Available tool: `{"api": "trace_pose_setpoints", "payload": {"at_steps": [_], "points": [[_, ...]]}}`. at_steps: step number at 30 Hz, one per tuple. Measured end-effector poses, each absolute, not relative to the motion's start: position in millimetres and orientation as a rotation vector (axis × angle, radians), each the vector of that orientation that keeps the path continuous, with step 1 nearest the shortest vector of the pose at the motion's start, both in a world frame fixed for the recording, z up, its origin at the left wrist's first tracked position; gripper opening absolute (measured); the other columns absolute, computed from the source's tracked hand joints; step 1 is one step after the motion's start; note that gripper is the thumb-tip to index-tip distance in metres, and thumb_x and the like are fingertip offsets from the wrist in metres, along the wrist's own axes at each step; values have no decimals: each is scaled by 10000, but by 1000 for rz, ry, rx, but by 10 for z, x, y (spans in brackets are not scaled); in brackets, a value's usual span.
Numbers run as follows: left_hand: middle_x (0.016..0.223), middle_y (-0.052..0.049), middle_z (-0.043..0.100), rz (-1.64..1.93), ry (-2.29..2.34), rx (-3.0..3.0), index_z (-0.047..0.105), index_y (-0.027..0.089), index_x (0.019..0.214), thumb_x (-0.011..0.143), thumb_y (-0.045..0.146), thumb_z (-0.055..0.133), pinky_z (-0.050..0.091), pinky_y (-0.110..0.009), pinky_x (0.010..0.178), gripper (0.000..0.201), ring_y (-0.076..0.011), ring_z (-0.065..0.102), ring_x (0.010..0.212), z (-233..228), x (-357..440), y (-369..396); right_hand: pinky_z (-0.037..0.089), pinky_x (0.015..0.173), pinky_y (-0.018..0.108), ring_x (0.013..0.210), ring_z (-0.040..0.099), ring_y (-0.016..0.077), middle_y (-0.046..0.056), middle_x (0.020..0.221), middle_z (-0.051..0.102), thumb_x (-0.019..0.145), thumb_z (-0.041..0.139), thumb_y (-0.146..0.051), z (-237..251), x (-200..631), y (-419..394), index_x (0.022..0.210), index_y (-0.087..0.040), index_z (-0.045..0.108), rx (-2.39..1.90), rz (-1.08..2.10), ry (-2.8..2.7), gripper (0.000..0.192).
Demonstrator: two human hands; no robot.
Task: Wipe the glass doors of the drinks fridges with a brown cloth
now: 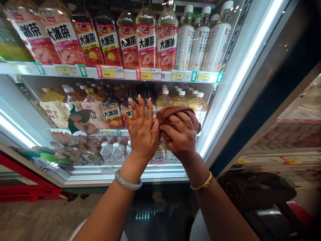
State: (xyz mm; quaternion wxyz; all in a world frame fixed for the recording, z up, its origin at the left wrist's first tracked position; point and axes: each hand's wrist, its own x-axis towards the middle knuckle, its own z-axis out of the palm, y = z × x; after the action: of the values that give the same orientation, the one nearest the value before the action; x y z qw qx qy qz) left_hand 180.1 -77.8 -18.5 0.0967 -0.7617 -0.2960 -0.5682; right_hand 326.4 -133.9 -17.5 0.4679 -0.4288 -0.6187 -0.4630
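A lit drinks fridge [160,177] with a white frame fills most of the view, its upper shelf [165,74] running across above both hands. On its front, to the left, spreads a flower decal [85,122] with pinkish blooms and green leaves. Tall bottles with pink and red labels [167,47] stand in a row on that shelf, white-labelled bottles [200,47] at its right end; shorter ones fill the shelf below. In front of that lower row is the left hand [142,130], its back to the viewer, grip released and fingers spread upward; whether its palm touches the glass cannot be told. Just beside it, the right hand [182,132] has its grip clenched on a bunched brown cloth [175,112], which lies before the white-capped bottles. A grey bangle [127,182] circles the left wrist, a thinner gold bangle [202,184] the right.
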Motion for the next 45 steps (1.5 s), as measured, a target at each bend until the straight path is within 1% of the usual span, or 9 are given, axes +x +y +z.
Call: {"api": "trace_pose_setpoints", "payload": {"at_steps": [4, 9, 14, 20, 24, 30, 37, 41, 45], "points": [[1771, -26, 102, -1700, -877, -2273, 173, 305, 1682, 1091, 393, 321, -128, -564, 1319, 615, -266, -7, 1655, -146, 1750, -798, 475, 1070, 476, 1181, 605, 266, 54, 1168, 674, 853, 650, -232, -113, 3646, -1401, 990, -309, 797, -1069, -1178, -1282, 215], [1770, -39, 112, -1677, -877, -2274, 178, 280, 1683, 1090, 392, 309, -105, -554, 1329, 617, -261, 8, 1656, -139, 1663, -796, 445, 1082, 526, 1241, 588, 326, 120, 1276, 629, 829, 628, -225, -29, 4074, -1465, 1112, -264, 784, -1170, -1103, -852, 326], [1764, -60, 136, -1652, -872, -2243, 197, 268, 1680, 1085, 379, 357, -93, -535, 1333, 626, -251, 23, 1655, -186, 1661, -787, 460, 1032, 535, 1145, 606, 320, 92, 1078, 651, 802, 598, -211, -96, 3557, -1373, 1019, -265, 792, -1186, -1118, -1055, 296], [1763, -61, 100, -1595, -826, -2256, 163, 267, 1685, 1082, 330, 374, -66, -533, 1335, 642, -255, 7, 1654, -218, 1687, -805, 379, 1178, 469, 1200, 584, 247, 29, 1140, 718, 883, 646, -261, -266, 3049, -1266, 959, -298, 783, -1049, -1119, -1501, 161], [1762, -78, 119, -1611, -821, -2240, 183, 255, 1682, 1074, 324, 408, -70, -538, 1334, 652, -249, 8, 1656, -192, 1630, -793, 451, 1095, 491, 1177, 594, 263, 48, 1144, 644, 864, 637, -205, -143, 3368, -1291, 1013, -313, 792, -1047, -1089, -1226, 240], [1764, -84, 131, -1624, -806, -2232, 197, 255, 1679, 1069, 323, 421, -73, -540, 1334, 653, -250, 17, 1657, -206, 1599, -767, 453, 1102, 549, 1228, 598, 313, 103, 1207, 661, 911, 557, -305, -103, 3390, -1269, 1399, -247, 625, -1106, -1046, -971, 497], [1764, -87, 137, -1624, -786, -2231, 215, 240, 1678, 1069, 288, 374, -55, -541, 1334, 632, -275, 37, 1655, -209, 1629, -805, 345, 1212, 439, 1203, 618, 229, 17, 1145, 746, 946, 576, -296, -283, 3000, -1251, 1298, -324, 702, -1084, -1075, -1517, 374], [1757, -116, 157, -1590, -805, -2208, 215, 228, 1677, 1054, 293, 449, -31, -553, 1335, 669, -286, 44, 1654, -199, 1584, -794, 439, 1128, 494, 1201, 617, 272, 55, 1178, 677, 911, 613, -286, -95, 3367, -1317, 1261, -320, 721, -1084, -1068, -1295, 368], [1756, -117, 156, -1581, -792, -2198, 210, 225, 1678, 1050, 290, 462, -19, -559, 1336, 679, -282, 40, 1655, -220, 1574, -780, 466, 1099, 548, 1256, 584, 313, 79, 1237, 623, 900, 615, -280, 4, 3588, -1331, 1348, -303, 666, -1096, -985, -975, 452]]}}
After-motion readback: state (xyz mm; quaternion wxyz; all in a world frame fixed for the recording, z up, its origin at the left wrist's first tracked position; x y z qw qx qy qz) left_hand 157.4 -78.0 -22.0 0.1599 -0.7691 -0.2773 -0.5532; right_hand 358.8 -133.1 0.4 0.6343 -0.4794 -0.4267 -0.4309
